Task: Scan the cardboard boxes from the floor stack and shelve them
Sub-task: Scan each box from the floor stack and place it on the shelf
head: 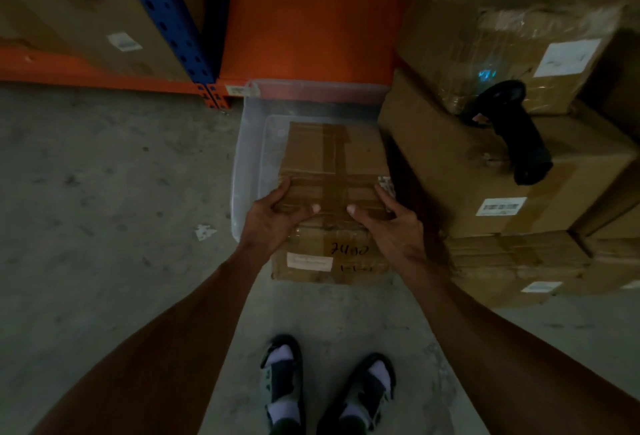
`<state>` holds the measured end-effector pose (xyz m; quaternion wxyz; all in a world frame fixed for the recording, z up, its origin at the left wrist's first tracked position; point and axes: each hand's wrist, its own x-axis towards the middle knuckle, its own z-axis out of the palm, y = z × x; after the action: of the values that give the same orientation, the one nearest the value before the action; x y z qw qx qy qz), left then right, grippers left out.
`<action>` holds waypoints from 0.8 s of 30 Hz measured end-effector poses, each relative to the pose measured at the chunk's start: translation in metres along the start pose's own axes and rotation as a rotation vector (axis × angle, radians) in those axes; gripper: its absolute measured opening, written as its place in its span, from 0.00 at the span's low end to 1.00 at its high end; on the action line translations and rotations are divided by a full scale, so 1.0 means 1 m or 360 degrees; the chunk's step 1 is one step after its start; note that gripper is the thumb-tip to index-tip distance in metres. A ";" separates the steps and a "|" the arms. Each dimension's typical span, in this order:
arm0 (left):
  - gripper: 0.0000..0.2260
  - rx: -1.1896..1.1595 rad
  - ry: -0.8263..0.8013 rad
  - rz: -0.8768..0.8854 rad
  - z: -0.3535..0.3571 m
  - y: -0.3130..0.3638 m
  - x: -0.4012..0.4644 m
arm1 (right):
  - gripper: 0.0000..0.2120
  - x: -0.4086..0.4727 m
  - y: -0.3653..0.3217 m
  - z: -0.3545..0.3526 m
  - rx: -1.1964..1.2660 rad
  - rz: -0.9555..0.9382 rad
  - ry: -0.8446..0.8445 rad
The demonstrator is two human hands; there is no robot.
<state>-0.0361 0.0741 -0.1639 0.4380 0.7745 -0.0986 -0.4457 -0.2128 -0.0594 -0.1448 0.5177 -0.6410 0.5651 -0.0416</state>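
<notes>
Two hands grip one taped cardboard box from its near end: our left hand curls over the left edge with the thumb laid across the top tape, and our right hand mirrors it on the right edge, both thumbs pointing inward and nearly meeting at the centre seam. We see the box lying over a clear plastic bin on the concrete floor, its far part inside the bin's outline and its near face overhanging toward us; whether it rests on the bin or is lifted, we cannot tell. That near face carries a white label and handwritten black marks, too blurred to read. Just right of the box stands the floor stack of cardboard boxes, and a black handheld scanner lies on one of its upper boxes. Behind the bin runs an orange shelf beam with a blue upright, and more boxes sit on the shelf at left. Our sandalled feet show at the bottom edge
</notes>
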 end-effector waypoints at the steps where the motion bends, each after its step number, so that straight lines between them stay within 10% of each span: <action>1: 0.43 -0.0022 0.0000 0.0009 -0.007 0.011 -0.011 | 0.38 -0.012 -0.012 -0.004 -0.0006 -0.0012 -0.0015; 24: 0.42 -0.0216 0.0116 0.0640 -0.122 0.382 -0.361 | 0.38 -0.322 -0.341 -0.225 0.0236 -0.0537 0.0207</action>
<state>-0.0609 0.1145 0.3737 0.5725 0.7235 -0.2052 -0.3267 -0.2390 -0.0106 0.3727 0.5117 -0.6827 0.4772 -0.2106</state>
